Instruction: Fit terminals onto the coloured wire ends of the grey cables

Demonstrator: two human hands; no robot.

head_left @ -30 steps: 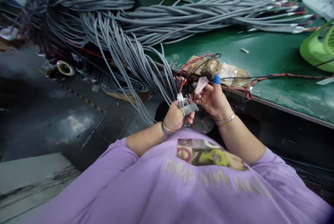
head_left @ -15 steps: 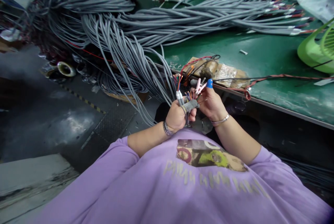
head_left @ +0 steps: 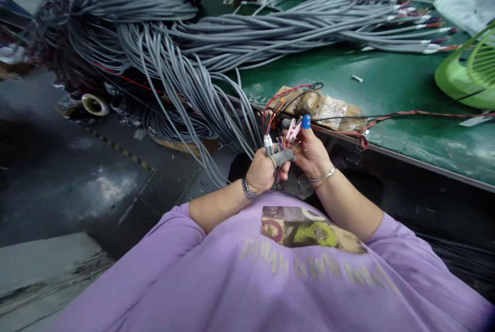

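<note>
My left hand (head_left: pixel 263 172) is closed in a fist around the ends of grey cables (head_left: pixel 266 142), whose coloured inner wires (head_left: pixel 266 119) fan out above it; a grey wrap covers one finger. My right hand (head_left: pixel 311 151) is closed on a small pink clip (head_left: pixel 294 129) held against the stripped wires. A blue cap (head_left: pixel 306 121) covers one right fingertip. Both hands meet just below the edge of the green bench (head_left: pixel 386 79).
A thick bundle of grey cables (head_left: pixel 174 59) hangs from the bench to the floor at left. More cables with stripped ends (head_left: pixel 348 7) lie across the bench. A taped brown pad with red and black leads (head_left: pixel 320 102) sits at the bench edge. A green fan (head_left: pixel 472 69) stands right.
My right hand has come down and left, bringing the pink clip to the wire ends held in my left fist. The left hand has hardly moved.
</note>
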